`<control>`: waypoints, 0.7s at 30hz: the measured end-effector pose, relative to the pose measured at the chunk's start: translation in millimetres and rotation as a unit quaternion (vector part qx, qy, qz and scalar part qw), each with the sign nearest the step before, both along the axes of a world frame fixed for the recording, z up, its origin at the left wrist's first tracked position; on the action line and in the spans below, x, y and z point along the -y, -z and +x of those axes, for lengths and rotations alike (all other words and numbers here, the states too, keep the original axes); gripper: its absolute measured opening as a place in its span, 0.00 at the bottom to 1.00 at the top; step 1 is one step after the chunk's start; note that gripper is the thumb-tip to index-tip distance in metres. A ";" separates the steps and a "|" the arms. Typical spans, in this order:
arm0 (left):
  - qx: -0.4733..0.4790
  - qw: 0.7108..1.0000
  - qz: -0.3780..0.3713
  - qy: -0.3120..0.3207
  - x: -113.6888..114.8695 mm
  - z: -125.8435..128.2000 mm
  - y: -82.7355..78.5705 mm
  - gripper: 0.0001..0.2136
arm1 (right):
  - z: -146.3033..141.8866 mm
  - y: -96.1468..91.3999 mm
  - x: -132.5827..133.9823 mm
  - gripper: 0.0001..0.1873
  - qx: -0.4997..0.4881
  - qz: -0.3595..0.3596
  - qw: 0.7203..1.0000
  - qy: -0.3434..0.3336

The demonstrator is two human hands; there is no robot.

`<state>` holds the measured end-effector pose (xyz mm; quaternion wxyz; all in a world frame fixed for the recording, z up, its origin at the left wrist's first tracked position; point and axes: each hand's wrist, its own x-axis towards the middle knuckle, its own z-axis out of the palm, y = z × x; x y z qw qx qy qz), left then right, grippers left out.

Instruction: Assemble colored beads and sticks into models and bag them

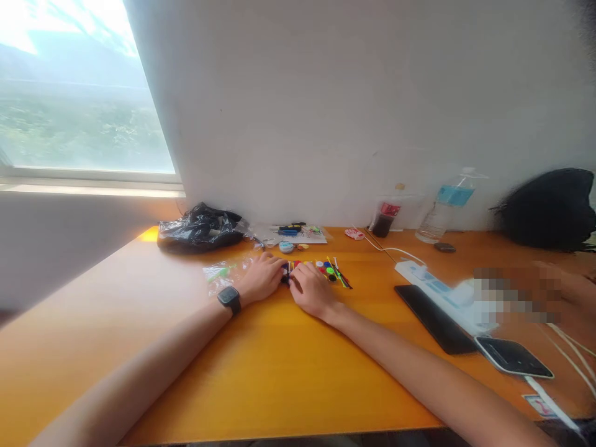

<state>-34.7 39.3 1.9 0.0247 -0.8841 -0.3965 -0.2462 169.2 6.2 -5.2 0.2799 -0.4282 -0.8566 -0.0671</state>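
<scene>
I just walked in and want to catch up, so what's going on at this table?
A person's left hand and right hand are close together at a row of small, round, coloured pieces on the wooden table. Their fingertips are at a dark piece, but how they hold it is too small to tell. Thin coloured sticks lie at the row's right end. A black plastic bag sits beyond the left hand.
</scene>
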 end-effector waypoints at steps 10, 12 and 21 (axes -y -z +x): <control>0.011 1.000 -0.003 0.003 3.3 -1.4 -0.2 0.15 | -2.9 0.1 -3.2 0.05 0.002 -0.013 1.000 -0.004; 0.009 1.000 -0.003 0.001 3.7 -1.0 0.1 0.15 | -3.1 0.1 -3.7 0.05 0.005 -0.016 1.000 -0.003; 0.012 1.000 -0.001 -0.013 4.0 -2.1 1.2 0.14 | -3.9 2.2 -5.6 0.06 0.000 -0.013 1.000 0.006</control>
